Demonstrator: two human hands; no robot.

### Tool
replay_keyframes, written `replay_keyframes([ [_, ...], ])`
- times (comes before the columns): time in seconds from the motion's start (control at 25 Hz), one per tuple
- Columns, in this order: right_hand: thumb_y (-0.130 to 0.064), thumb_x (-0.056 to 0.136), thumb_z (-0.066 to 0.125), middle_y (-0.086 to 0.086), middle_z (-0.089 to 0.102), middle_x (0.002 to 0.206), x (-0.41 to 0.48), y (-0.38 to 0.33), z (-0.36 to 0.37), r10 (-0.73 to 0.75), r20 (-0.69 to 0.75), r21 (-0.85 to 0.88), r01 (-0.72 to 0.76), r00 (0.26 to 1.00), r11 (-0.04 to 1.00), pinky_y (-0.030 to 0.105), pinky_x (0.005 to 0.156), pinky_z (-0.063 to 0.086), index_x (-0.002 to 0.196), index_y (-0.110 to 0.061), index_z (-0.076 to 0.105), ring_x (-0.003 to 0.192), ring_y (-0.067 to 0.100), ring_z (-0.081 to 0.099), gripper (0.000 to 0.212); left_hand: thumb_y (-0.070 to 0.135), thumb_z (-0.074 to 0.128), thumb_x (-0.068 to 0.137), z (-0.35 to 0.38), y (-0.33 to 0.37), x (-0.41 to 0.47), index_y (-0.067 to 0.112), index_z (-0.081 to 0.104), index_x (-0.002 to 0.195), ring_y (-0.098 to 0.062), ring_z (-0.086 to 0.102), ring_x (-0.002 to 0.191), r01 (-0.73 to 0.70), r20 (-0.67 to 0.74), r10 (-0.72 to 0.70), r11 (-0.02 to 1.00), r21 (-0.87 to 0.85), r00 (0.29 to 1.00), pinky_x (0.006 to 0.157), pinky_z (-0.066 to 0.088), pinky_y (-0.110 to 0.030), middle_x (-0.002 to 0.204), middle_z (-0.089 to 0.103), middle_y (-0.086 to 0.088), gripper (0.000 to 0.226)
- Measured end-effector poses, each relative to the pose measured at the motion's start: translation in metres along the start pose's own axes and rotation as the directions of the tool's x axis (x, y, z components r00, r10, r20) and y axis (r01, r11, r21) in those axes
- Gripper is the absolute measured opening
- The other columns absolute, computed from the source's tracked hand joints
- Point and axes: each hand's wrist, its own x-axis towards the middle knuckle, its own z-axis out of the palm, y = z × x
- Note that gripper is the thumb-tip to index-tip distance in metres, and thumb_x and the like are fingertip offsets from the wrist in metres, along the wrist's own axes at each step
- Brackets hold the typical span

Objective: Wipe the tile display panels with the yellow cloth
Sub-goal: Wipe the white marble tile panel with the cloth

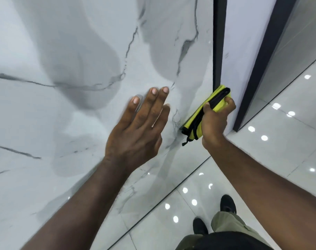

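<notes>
Two black shoes [227, 204] and olive trousers [224, 224] show at the bottom right, standing on a glossy pale tiled floor [261, 159] dotted with reflected ceiling lights. Two bare forearms reach up and away from the viewer. The left hand [135, 129] is spread flat, fingers straight and holding nothing, against a large upright white marble-look tile panel [81, 51] with grey veins; whether the palm actually touches it cannot be told. Just to its right, the right hand [215, 120] is curled tightly round a folded yellow cloth [190, 123] with black edging, thumb on top. The cloth is pressed to the panel's lower right edge, its upper end reaching a narrow black frame strip [219, 42]. Beyond the strip stands a plain white panel [243, 33], then a second black frame [261, 60], and farthest a grey panel [298, 42].
</notes>
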Motion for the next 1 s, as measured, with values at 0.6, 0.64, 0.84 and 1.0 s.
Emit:
replay_keyframes([
  [0.6,-0.033,0.098,0.066,-0.001,0.043,0.137,-0.102,-0.172,0.013,-0.642,0.012,-0.075,0.641,0.766,0.764,0.036,0.108,0.041,0.156,-0.044,0.030,0.133,0.025,0.049,0.069,0.027,0.059,0.094,-0.084,-0.100,-0.010,0.004,0.061,0.141,-0.034,0.017,0.167,0.301,-0.182,-0.316,0.948,-0.104,0.931,0.135,-0.003,-0.057,0.179,0.021,-0.017,0.052],
  [0.64,-0.033,0.098,0.069,0.000,0.043,0.141,-0.116,-0.168,0.012,-0.751,0.085,-0.088,0.755,0.655,0.649,0.029,0.109,0.039,0.155,-0.042,0.032,0.134,0.019,0.047,0.068,0.027,0.059,0.094,-0.083,-0.102,-0.014,0.004,0.061,0.141,-0.034,0.017,0.167,0.302,-0.188,-0.319,0.946,-0.114,0.929,0.135,-0.002,-0.057,0.179,0.021,-0.017,0.052],
  [0.84,-0.030,0.100,0.069,-0.001,0.046,0.149,-0.132,-0.186,-0.003,-0.766,0.155,-0.164,0.781,0.624,0.602,0.031,0.106,0.042,0.156,-0.038,0.031,0.124,0.013,0.045,0.068,0.029,0.066,0.092,-0.080,-0.104,-0.017,0.001,0.063,0.139,-0.037,0.023,0.165,0.268,-0.228,-0.334,0.922,-0.278,0.915,0.136,0.006,-0.057,0.176,0.028,-0.019,0.055],
  [1.0,-0.032,0.097,0.072,-0.003,0.046,0.134,-0.120,-0.218,-0.061,-0.786,0.370,-0.382,0.852,0.495,0.357,0.013,0.090,0.031,0.154,-0.042,0.038,0.111,0.008,0.044,0.067,0.031,0.066,0.093,-0.080,-0.100,0.007,0.001,0.065,0.139,-0.040,0.033,0.160,0.200,-0.277,-0.327,0.893,-0.402,0.904,0.133,0.018,-0.059,0.169,0.040,-0.022,0.055],
])
